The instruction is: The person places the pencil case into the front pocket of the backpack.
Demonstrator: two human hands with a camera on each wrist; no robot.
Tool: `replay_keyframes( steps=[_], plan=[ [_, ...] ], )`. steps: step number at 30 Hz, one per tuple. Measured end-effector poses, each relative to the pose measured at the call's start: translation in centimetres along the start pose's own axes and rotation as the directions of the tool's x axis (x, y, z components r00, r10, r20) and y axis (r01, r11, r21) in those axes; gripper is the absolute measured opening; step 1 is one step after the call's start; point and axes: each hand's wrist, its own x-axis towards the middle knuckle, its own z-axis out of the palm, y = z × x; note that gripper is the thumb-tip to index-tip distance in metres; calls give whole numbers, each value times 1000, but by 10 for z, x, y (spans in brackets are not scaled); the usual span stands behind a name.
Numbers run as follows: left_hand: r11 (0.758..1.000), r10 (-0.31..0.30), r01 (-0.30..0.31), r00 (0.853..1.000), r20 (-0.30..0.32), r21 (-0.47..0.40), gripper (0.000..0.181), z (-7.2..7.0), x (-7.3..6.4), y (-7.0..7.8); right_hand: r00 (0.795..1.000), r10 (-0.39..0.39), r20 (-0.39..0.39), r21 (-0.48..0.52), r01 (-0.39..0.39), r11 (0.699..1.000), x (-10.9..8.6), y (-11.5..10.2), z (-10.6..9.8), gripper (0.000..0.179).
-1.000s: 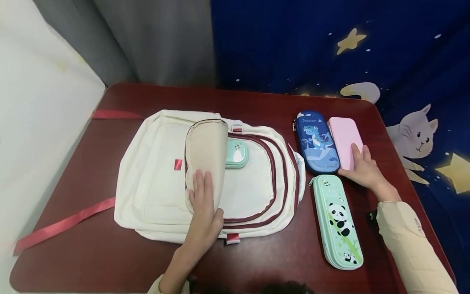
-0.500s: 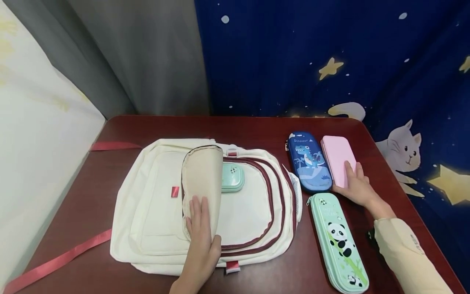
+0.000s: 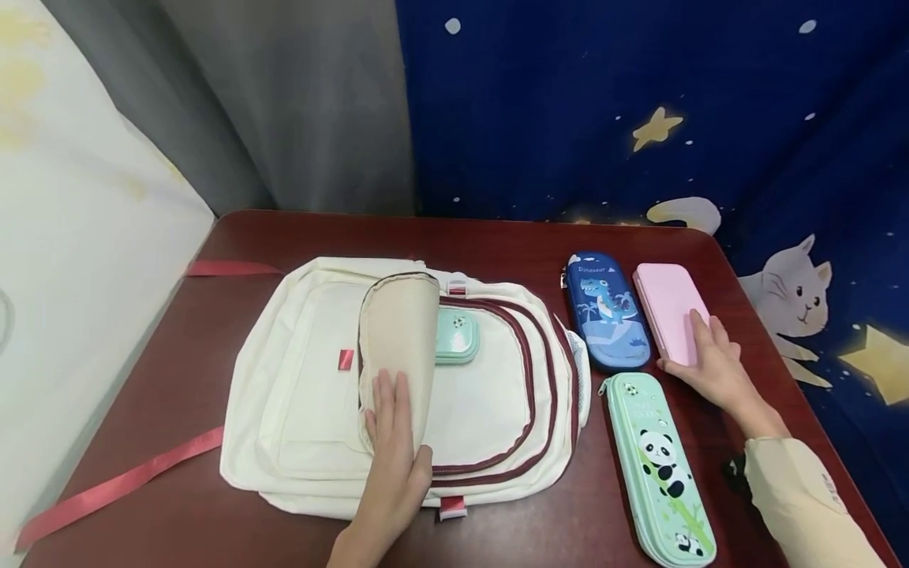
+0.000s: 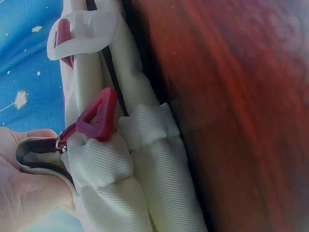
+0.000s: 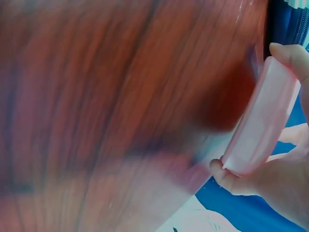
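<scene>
A cream backpack (image 3: 305,379) with dark red piping lies on the table. My left hand (image 3: 394,457) holds its folded-back front-pocket flap (image 3: 401,323), fingers lying straight across it. The left wrist view shows the flap's edge between thumb and fingers, beside a red triangular zipper pull (image 4: 107,118). A mint green case (image 3: 458,338) shows partly in the pocket, its left part hidden under the flap. At the right, my right hand (image 3: 720,375) grips the near end of a pink pencil case (image 3: 663,304). Thumb and fingers span its width in the right wrist view.
A blue dinosaur pencil case (image 3: 609,319) lies just left of the pink one. Nearer me lies a mint green panda pencil case (image 3: 660,473). Red straps (image 3: 128,485) stretch left from the backpack over the dark red table (image 3: 511,248). Curtains hang behind.
The head view has tilted up, so the table sits lower in it. Both hands keep their places on the flap and the pink pencil case.
</scene>
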Motion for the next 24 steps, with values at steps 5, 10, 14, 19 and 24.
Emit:
replay_keyframes(
  steps=[5,10,14,19,24],
  plan=[
    [1000,-13,13,1000,12,1,89,-1,8,2,994,-31,-103,-33,28,999,-3,1,-12,94],
    [1000,-23,23,1000,17,1,88,-2,10,4,982,-62,-177,-23,59,998,-4,-6,-28,91],
    [999,-33,32,999,24,2,88,-3,8,5,963,-116,-241,-1,120,993,-6,-20,-36,90],
    [999,-39,39,999,26,-1,88,-5,6,6,929,-214,-302,33,235,972,-8,-47,-42,87],
    [999,-48,48,998,32,-1,88,-7,3,6,914,-270,-303,47,297,954,-9,-71,-46,88]
  ],
)
